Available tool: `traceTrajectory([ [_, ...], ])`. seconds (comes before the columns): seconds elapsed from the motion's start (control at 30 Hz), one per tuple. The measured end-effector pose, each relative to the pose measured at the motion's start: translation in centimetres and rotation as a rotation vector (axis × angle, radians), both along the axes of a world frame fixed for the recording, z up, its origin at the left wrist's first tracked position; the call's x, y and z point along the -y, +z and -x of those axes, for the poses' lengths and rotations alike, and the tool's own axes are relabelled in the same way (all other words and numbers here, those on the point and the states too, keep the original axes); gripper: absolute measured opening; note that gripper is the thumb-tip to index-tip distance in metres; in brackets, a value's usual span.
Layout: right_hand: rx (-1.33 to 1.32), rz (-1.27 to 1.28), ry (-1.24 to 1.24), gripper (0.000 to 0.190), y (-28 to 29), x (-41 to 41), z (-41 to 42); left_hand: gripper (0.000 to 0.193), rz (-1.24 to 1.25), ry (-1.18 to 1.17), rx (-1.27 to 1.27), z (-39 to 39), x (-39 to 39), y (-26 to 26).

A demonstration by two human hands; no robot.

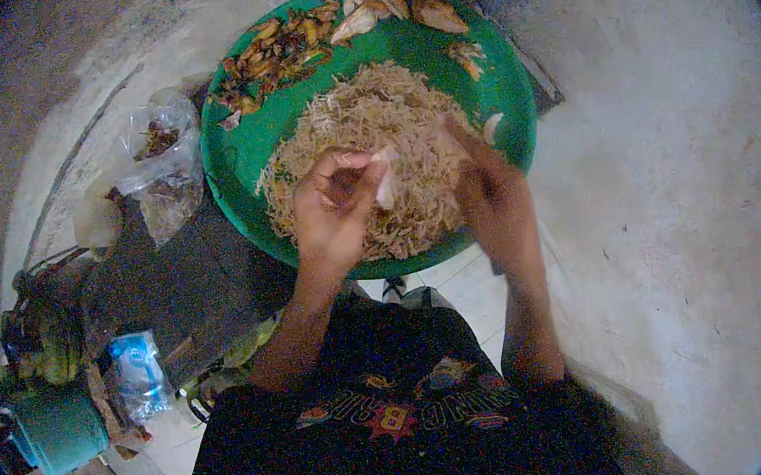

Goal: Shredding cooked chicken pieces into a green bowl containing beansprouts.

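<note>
A large round green tray (236, 162) lies before me with a heap of pale shredded meat (392, 101) in its middle. Over the heap's near left part, my left hand (341, 207) pinches a small whitish piece (385, 187) between thumb and fingers. My right hand (487, 174) is blurred above the heap's right side; whether it holds anything cannot be told. Along the tray's far left lie browned bony scraps (279, 50). Larger cooked meat pieces (370, 11), which look like chicken, lie at the far edge. A small pale scrap (494, 127) sits near the right rim.
Left of the tray are clear plastic bags (162, 143) with dark contents on a dark surface (172, 284). A blue and white plastic packet (141, 374) and a teal container (62, 433) are at the lower left. A pale wall (664, 167) stands on the right.
</note>
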State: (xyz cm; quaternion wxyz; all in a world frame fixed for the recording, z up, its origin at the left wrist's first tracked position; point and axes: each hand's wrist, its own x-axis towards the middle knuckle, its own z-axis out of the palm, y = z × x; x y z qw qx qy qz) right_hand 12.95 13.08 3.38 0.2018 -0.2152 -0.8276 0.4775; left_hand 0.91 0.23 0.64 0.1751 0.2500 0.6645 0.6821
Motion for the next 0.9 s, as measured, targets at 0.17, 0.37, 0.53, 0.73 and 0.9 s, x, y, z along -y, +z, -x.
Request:
traceTrajectory([
  [0.17,0.025,0.530,0.200,0.043,1.2,-0.2,-0.7,0.012,-0.224,-0.041,0.366,0.3,0.0,0.2],
  [0.37,0.018,0.823,0.254,0.043,2.3,0.0,-1.3,0.017,-0.207,-0.209,0.406,1.3,-0.4,0.2],
  [0.53,0.039,0.779,0.285,0.043,3.0,-0.3,-1.8,0.019,0.016,-0.326,0.240,1.7,0.0,2.1],
  [0.73,0.111,0.506,0.276,0.043,3.0,0.3,-1.9,0.016,-0.013,-0.249,-0.042,1.1,0.0,4.0],
  [0.9,0.077,0.180,0.300,0.046,2.2,1.3,-1.8,0.009,0.137,-0.204,-0.177,0.6,0.8,3.8],
])
